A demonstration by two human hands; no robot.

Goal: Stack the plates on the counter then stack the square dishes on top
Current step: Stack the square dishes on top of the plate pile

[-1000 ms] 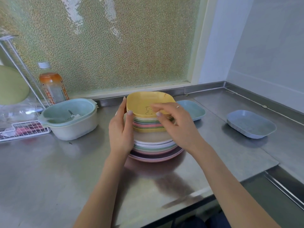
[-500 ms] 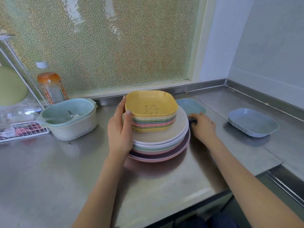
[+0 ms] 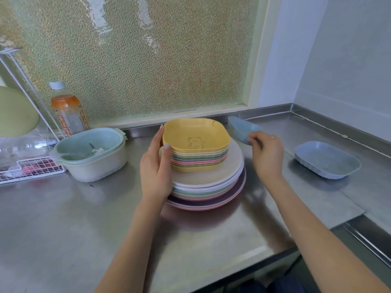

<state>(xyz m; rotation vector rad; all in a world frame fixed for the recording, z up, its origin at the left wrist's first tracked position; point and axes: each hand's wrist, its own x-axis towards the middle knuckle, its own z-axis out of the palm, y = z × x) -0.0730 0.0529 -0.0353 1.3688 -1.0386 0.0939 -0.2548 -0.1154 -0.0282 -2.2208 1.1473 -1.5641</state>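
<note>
A pile of round plates [image 3: 228, 178] stands on the steel counter [image 3: 63, 218]. On top sits a stack of square dishes [image 3: 196, 161], the uppermost a yellow one [image 3: 196, 134] with a bear drawing. My left hand [image 3: 157, 166] rests with straight fingers against the left side of the square stack. My right hand [image 3: 265, 153] pinches the near rim of a small blue dish [image 3: 241, 127], which is tilted up just right of the stack.
A second blue oblong dish [image 3: 325, 159] lies on the counter at the right. A pale green strainer bowl [image 3: 91, 153] stands left of the plates, with a bottle [image 3: 67, 111] and a wire rack [image 3: 29, 168] behind it. The counter's front edge is close below.
My right hand left the yellow dish, reached right to the small blue dish behind the stack, took its rim and tilted it up. My left hand stayed on the stack.
</note>
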